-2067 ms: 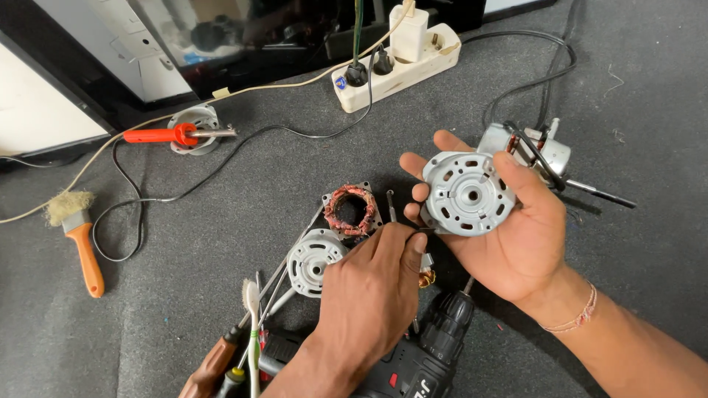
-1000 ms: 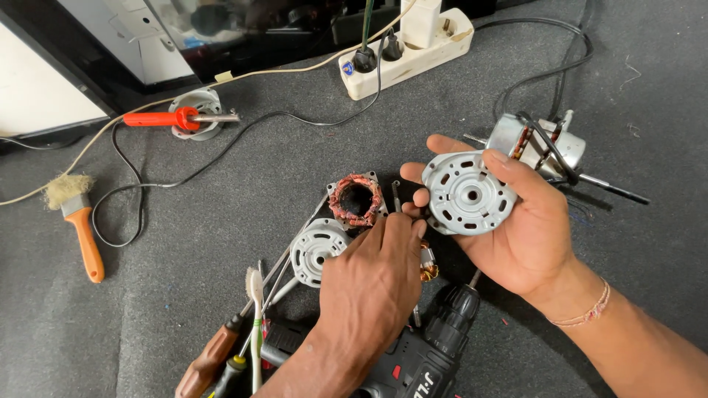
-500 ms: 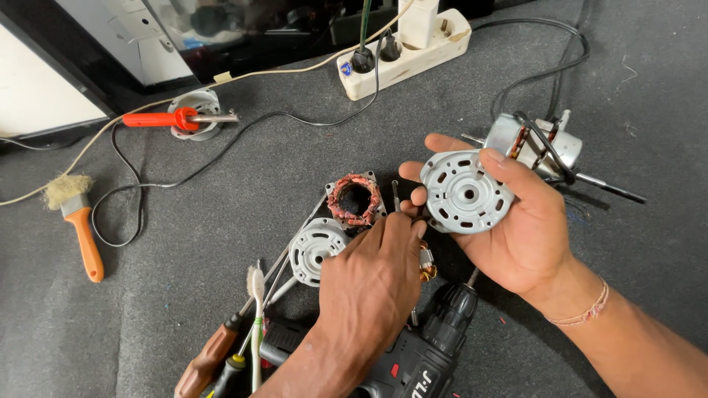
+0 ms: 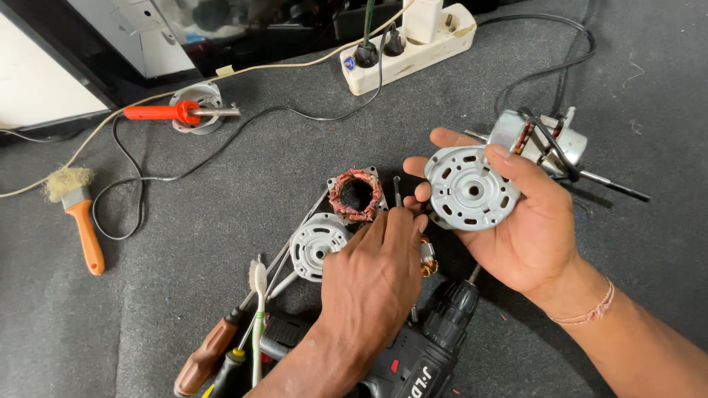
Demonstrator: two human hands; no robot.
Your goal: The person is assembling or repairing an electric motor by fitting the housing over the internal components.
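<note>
While its fingers curl up around the rim, the right hand (image 4: 527,228) lies palm-up and grips a round, silver-grey metal motor end cap (image 4: 470,188) with slots around a central hub, face up, thumb pressed over its upper right edge. Just beside it, the left hand (image 4: 372,276) rests palm-down on the grey felt mat (image 4: 221,295), fingers drawn together with their tips meeting at a thin metal screw (image 4: 397,190) that lies on the mat; whether it actually pinches the screw cannot be told. Copper windings of a rotor (image 4: 428,259) peek out from under this hand's right edge. Directly beyond the fingertips sits a square stator with reddish copper coils (image 4: 356,194), and touching it on the near left is a second pale round end cap with a shaft (image 4: 316,245). Below the left wrist lies a black cordless drill (image 4: 420,346), chuck pointing toward the right hand. Left of it lie a brown-handled screwdriver (image 4: 210,354) and a white toothbrush (image 4: 257,317). Behind the right hand stands a silver motor body with black wires and a long shaft (image 4: 546,144). Well apart at the far edge are a cream power strip (image 4: 409,48), an orange-handled soldering iron on its stand (image 4: 177,112), and an orange-handled bristle brush (image 4: 77,214).
</note>
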